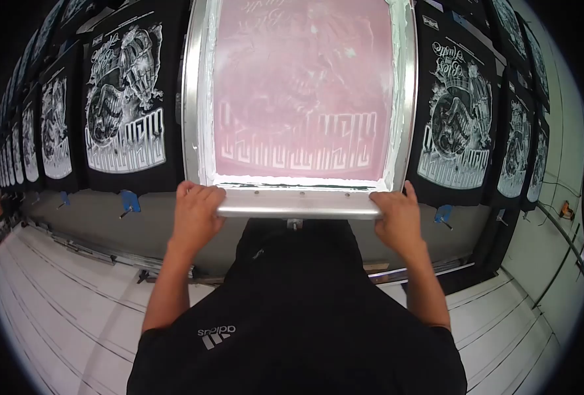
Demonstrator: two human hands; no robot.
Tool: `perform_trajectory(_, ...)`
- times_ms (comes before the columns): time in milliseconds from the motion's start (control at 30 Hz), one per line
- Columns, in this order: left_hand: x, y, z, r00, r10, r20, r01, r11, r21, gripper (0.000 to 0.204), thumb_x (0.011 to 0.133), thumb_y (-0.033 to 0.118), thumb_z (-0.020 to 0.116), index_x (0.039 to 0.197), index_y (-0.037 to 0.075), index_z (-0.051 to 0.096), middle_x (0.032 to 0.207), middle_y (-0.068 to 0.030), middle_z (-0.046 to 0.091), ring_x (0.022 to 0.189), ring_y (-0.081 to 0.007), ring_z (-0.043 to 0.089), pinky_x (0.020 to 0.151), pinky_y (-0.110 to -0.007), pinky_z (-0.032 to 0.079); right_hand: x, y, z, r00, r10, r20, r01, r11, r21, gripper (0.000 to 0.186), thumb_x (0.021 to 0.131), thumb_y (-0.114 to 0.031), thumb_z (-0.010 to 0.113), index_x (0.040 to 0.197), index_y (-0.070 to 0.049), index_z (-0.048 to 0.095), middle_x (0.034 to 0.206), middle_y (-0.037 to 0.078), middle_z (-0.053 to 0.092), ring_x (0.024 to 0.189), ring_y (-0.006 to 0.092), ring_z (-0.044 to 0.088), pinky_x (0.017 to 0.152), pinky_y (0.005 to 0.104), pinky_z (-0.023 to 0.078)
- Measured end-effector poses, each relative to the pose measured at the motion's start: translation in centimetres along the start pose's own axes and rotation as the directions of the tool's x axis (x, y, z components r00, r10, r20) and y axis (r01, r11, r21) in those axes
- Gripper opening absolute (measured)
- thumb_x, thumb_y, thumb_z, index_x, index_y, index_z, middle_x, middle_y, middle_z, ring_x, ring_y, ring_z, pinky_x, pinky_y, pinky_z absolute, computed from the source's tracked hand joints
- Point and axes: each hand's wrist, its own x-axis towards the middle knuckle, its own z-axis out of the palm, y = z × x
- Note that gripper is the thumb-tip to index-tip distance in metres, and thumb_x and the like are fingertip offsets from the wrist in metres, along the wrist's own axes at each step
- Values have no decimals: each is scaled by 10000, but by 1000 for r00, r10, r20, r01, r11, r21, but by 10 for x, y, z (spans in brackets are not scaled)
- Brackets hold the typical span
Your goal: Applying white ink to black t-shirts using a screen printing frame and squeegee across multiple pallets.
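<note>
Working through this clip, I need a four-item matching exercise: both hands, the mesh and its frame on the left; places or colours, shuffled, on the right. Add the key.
Column one
1. Left hand
2. Mesh
3. Right hand
4. Screen frame

Column two
A. Silver-coloured, bordering the pink panel
B. At the near right corner, by the person's body
C. Pink, with a lettered design showing across it
D. At the near left corner, by the person's body

Right pairs: 1-D; 2-C; 3-B; 4-A
</note>
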Motion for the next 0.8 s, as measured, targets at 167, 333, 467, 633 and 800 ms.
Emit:
perform_trajectory(167,-10,-3,19,999,-54,-6,54,998,-44,352,544,34,693,882,72,604,868,-74,641,865,-255,604,922,-449,405,1,2,11,999,35,42,-35,999,15,395,589,8,640,967,-96,685,925,85,697,936,281,638,1081,526,346)
perform_trajectory(333,-40,0,54,976,-7,-220,24,997,74,378,511,2,630,884,61,614,888,-90,630,901,-253,606,969,-466,399,-22,0,53,984,-26,-176,24,1000,-13,488,519,-29,698,998,-103,648,988,73,678,959,265,625,1087,541,338)
perform_trajectory(467,67,-50,41,943,95,-319,-61,992,112,343,518,-3,647,854,58,616,816,-103,620,831,-288,594,895,-455,431,73,39,27,899,-166,-405,140,986,-93,463,545,-9,675,999,-101,652,984,58,676,934,269,621,1069,522,369)
perform_trajectory(633,241,-111,-18,931,53,-361,13,984,176,347,596,83,735,941,110,711,744,-146,636,766,-352,611,722,-425,512,239,72,-60,926,-85,-369,5,977,-215,366,646,-112,705,1010,-149,705,913,114,700,888,297,639,952,431,473)
perform_trajectory(800,378,-140,-66,960,-47,-276,109,970,216,356,680,311,781,997,157,724,898,-159,700,858,-347,673,775,-434,532,363,116,-134,938,-70,-340,-32,958,-286,401,687,-165,633,1084,-172,691,1035,100,693,1011,327,638,866,439,519)
